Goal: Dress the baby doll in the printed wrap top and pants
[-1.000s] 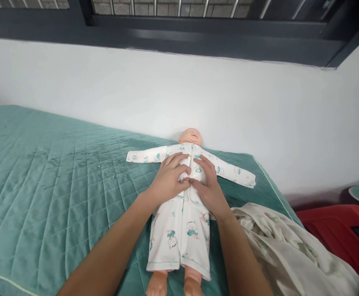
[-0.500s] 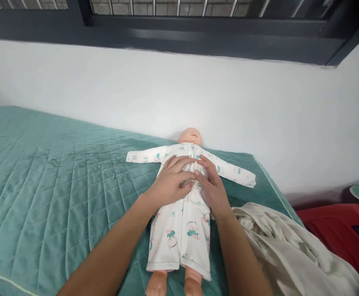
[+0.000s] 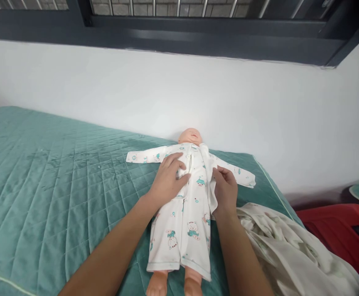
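Observation:
A baby doll lies on its back, its head against the wall and its sleeves spread to both sides. It wears a white printed shirt and matching trousers, with bare feet showing at the bottom. My left hand rests on the left side of the doll's chest, fingers apart and slightly bent. At the right side, my right hand pinches the edge of the shirt's front flap, which is folded outward. Between the hands, more printed white cloth shows along the belly.
A green quilted cover spreads under the doll. Crumpled pale cloth lies at the right, with a red plastic object beyond it. Behind stand a white wall and a dark window frame.
My right hand has moved right from the middle of the chest, pulling the shirt's front flap outward. My left hand has shifted slightly left, and the shirt front has parted.

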Demonstrator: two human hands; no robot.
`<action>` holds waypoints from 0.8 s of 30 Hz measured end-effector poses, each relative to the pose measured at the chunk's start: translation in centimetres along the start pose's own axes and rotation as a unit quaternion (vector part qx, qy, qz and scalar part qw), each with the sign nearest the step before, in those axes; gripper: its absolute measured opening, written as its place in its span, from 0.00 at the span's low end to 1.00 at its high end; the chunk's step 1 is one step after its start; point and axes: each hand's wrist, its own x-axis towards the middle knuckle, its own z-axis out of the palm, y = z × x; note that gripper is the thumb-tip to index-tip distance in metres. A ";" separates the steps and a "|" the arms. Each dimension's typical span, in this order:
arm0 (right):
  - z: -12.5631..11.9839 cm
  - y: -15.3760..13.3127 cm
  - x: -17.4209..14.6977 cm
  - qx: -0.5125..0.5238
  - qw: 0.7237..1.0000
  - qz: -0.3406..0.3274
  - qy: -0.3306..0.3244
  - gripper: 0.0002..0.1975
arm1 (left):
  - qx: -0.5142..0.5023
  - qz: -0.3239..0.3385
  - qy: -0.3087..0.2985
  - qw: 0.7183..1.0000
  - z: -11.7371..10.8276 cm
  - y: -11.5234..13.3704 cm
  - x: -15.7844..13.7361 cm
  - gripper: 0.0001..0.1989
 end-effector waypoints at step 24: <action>-1.4 0.8 1.5 -0.198 0.979 0.016 -0.048 0.21 | -0.168 -0.328 0.108 0.923 -1.2 -3.7 1.6 0.15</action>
